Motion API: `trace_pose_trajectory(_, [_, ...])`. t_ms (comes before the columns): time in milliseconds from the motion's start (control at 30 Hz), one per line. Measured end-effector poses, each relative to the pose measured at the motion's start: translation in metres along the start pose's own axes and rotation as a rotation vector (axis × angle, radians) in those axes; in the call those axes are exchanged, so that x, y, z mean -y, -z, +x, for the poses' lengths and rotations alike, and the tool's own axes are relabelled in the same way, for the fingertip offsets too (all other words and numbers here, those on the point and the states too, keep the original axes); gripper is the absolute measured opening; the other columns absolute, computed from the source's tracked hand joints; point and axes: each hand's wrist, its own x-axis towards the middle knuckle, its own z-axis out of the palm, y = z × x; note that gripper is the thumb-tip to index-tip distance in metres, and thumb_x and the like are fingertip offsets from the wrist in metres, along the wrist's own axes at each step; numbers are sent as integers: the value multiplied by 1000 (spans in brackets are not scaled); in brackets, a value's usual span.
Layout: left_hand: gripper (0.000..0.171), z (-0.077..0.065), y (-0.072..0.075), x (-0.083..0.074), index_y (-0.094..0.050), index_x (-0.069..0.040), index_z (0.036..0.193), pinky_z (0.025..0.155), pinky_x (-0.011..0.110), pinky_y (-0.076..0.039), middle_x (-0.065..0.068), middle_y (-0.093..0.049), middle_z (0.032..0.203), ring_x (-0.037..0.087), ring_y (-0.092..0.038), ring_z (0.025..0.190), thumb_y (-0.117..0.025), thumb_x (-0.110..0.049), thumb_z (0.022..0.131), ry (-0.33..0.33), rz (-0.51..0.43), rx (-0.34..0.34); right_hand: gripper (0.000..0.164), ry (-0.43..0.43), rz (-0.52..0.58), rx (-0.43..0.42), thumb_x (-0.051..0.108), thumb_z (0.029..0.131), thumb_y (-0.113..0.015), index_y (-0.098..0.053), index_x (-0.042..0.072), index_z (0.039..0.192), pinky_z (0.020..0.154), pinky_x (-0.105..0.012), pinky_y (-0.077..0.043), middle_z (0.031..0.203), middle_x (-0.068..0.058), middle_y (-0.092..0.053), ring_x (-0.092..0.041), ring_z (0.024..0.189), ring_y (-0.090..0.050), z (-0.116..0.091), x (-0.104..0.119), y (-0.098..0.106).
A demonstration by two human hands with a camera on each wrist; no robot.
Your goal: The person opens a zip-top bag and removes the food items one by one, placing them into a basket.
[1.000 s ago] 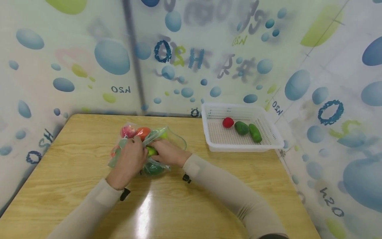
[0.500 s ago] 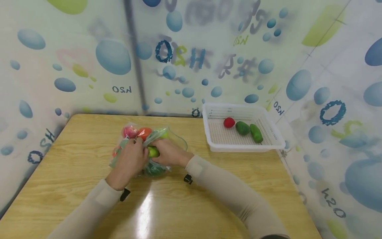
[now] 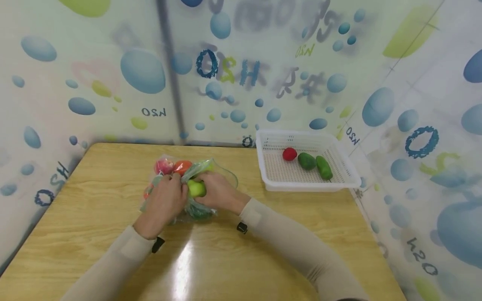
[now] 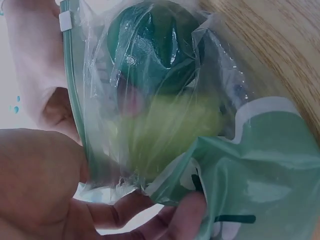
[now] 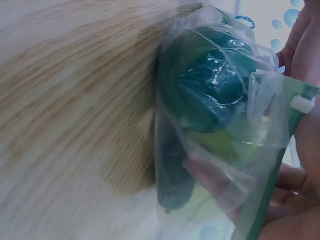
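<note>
A person in pale beige sleeves (image 3: 290,234) works at a light wood-grain table (image 3: 226,259). The left hand (image 3: 162,202) pinches a clear plastic zip bag with green printed panels (image 4: 265,175), while the right hand (image 3: 218,190), reaching in at the bag's mouth, grasps a round, light-green fruit (image 3: 196,189). A glossy, dark-green round item (image 4: 155,47) shows through the film on the near side; farther back sit a shiny orange-red round piece (image 3: 182,167) and a pink-red ball-shaped piece (image 3: 164,165). Well to the right, a white perforated plastic basket (image 3: 308,186) holds a small red round piece (image 3: 290,154), a dark-green oval piece (image 3: 306,161) and a long green pepper-shaped piece (image 3: 324,168), before a wall (image 3: 94,125) printed with blue and green bubbles
</note>
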Motion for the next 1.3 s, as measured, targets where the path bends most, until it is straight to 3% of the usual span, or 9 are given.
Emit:
trace_pose_trajectory(233, [27,0,1,1,-67,8,102,64,55,-59,29,-70,99,37,-66,76,-57,-15,112,12,13,29,56,3,-84,-119,35,98,-95,-76,5,141,98,-31,-65,140,-10,-82,-20,119,-78,-13,-6,5])
trace_pose_trajectory(533, [27,-1,1,3,-70,0,102,79,64,-54,28,-74,107,45,-68,89,-65,-25,110,10,79,-49,59,28,29,-185,23,98,-94,-69,-2,146,106,-39,-69,147,-20,-77,-29,127,-80,-26,-11,24])
trace_pose_trajectory(733, [35,0,2,3,-74,4,121,99,78,-51,31,-71,126,51,-64,113,-68,-29,110,13,75,-48,65,46,29,-212,20,97,-96,-66,-1,151,107,-39,-69,151,-23,-74,-32,126,-81,-37,-14,36])
trace_pose_trajectory(967, [45,1,1,4,-72,3,143,125,91,-31,34,-61,161,59,-53,152,-66,-30,113,-11,61,-27,63,111,38,-291,16,96,-95,-66,-1,149,101,-39,-71,148,-21,-74,-28,119,-83,-50,-22,53])
trace_pose_trajectory(1100, [51,1,0,5,-69,-1,154,129,94,-23,32,-59,168,60,-50,159,-66,-34,115,-3,57,21,63,117,81,-292,17,97,-94,-65,-1,151,99,-41,-71,149,-20,-73,-27,118,-81,-58,-26,63])
trace_pose_trajectory(1300, [56,4,-3,8,-65,-5,162,127,98,-21,30,-58,170,61,-50,159,-64,-38,117,35,25,82,64,121,173,-318,15,96,-93,-67,0,152,96,-42,-73,146,-18,-77,-30,115,-83,-69,-33,79])
